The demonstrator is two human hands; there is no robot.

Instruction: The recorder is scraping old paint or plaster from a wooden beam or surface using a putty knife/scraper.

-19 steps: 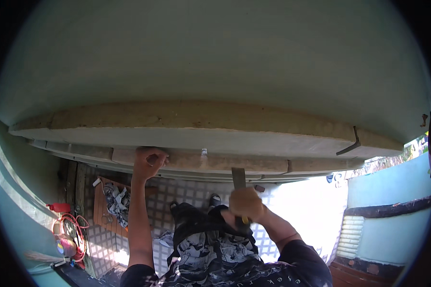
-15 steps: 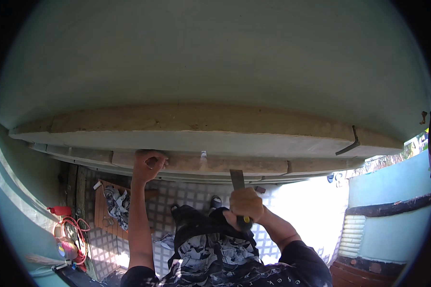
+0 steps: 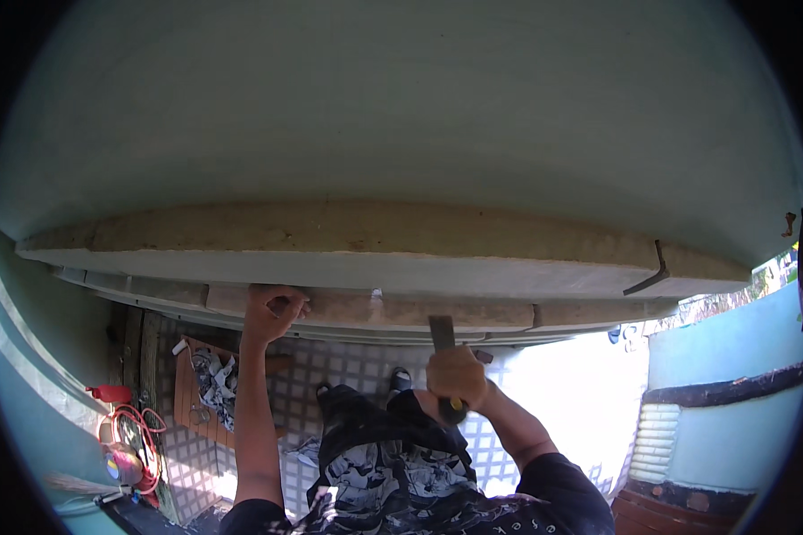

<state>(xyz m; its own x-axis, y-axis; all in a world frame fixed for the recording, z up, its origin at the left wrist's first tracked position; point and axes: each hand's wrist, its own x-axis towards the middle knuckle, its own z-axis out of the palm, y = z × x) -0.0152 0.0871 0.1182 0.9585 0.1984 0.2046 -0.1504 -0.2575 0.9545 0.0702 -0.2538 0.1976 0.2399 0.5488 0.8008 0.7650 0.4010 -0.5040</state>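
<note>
In front of me stepped ledges run across the wall. My left hand is at the lower ledge, fingers curled toward the thumb in a loop; anything inside them is too small or hidden to name. To the right, my right hand grips a scraper by its dark handle with a yellow mark at the end. Its flat metal blade points up, its tip at about the lower edge of that ledge; whether they touch I cannot tell. Between my hands a small white patch shows on the ledge face.
The upper ledge juts out above, with a dark bent strip at its right. Below left stand a wooden bench with patterned cloth on it, a red hose and a broom. Tiled floor lies under me.
The view has shifted very slightly. My left fingers have moved a little at the ledge, and the scraper stays in nearly the same place in my right hand.
</note>
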